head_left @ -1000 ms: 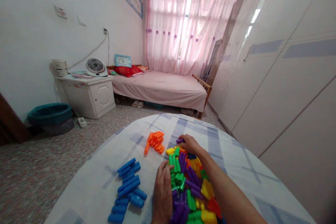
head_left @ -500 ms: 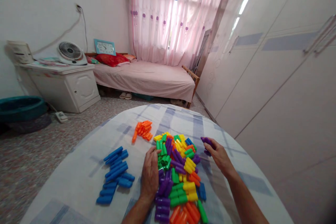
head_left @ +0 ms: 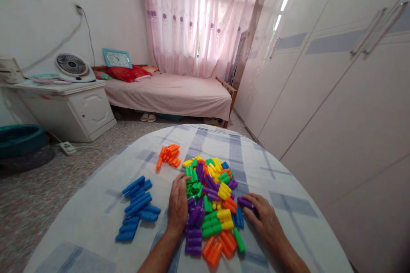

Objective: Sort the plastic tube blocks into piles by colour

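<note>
A mixed pile of bullet-shaped plastic building pieces, with joined green pieces (head_left: 211, 224), yellow pieces (head_left: 224, 191), orange pieces (head_left: 214, 252) and purple pieces (head_left: 194, 242), covers the middle of the table. Along its left edge lies my left hand (head_left: 178, 204), fingers stretched forward, the tips against green pieces (head_left: 191, 174); it grips nothing I can see. To the right of the pile, low over the cloth, my right hand (head_left: 265, 218) has its thumb and fingers around a purple piece (head_left: 245, 202). Its palm hides part of that piece.
Blue pieces (head_left: 138, 204) form a separate group on the left, and orange pieces (head_left: 168, 155) another at the back left. A checked cloth (head_left: 96, 222) covers the round-edged table. Beyond stand a bed (head_left: 166, 91), a white cabinet (head_left: 92, 113) and a wardrobe (head_left: 320, 128).
My right hand has come down and nearer to me with the purple piece, from raised beside the pile to table level. My left hand stays by the pile. The view has shifted slightly.
</note>
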`<state>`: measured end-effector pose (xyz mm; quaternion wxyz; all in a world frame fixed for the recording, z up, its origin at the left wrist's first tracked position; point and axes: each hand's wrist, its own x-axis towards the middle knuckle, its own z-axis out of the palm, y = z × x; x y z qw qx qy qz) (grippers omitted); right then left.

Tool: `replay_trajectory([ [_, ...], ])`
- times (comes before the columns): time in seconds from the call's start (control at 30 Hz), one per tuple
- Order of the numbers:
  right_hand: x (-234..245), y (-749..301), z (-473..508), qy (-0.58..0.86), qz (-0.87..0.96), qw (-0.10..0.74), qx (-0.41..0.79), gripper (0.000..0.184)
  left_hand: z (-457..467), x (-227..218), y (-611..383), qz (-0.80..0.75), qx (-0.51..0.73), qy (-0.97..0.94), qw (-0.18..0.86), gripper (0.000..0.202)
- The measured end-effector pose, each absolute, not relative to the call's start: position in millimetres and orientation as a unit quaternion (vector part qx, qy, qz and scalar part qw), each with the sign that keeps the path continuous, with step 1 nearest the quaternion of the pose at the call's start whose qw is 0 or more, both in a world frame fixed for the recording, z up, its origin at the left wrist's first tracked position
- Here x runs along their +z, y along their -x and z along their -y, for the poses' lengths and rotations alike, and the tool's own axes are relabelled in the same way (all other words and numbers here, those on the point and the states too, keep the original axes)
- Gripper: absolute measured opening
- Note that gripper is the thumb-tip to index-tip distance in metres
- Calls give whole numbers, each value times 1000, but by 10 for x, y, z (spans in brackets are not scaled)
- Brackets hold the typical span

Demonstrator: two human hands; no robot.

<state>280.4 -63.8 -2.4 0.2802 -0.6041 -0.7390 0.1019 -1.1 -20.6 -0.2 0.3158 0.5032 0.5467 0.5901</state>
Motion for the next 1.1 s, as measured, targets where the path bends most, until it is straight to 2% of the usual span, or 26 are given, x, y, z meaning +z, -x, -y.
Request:
replay_trajectory([
  [0.1, 36, -2776, 629, 612, 734, 284, 76, 35, 211, 3, 12, -545, 589, -504, 318, 44],
  [0.2, 265, -2622, 635, 607, 733, 303, 40, 35, 210, -4, 12, -540, 592, -509, 315, 43],
  [0.3, 526, -2330, 628, 572, 768, 286, 35, 36, 208, -13, 10, -536, 595, -511, 313, 43],
  [0.5, 643, -1739, 452, 547, 812, 199, 40, 61, 204, -17, 17, -539, 592, -511, 315, 43],
  [0.67, 501, -1543, 338, 558, 804, 205, 20, 46, 196, -13, 18, -543, 591, -512, 306, 43],
  [0.93, 451, -1591, 367, 543, 776, 316, 61, 34, 198, -4, 11, -545, 591, -514, 299, 44],
  [1.1, 427, -1569, 333, 538, 789, 292, 50, 35, 183, -25, 22, -549, 581, -523, 296, 46],
])
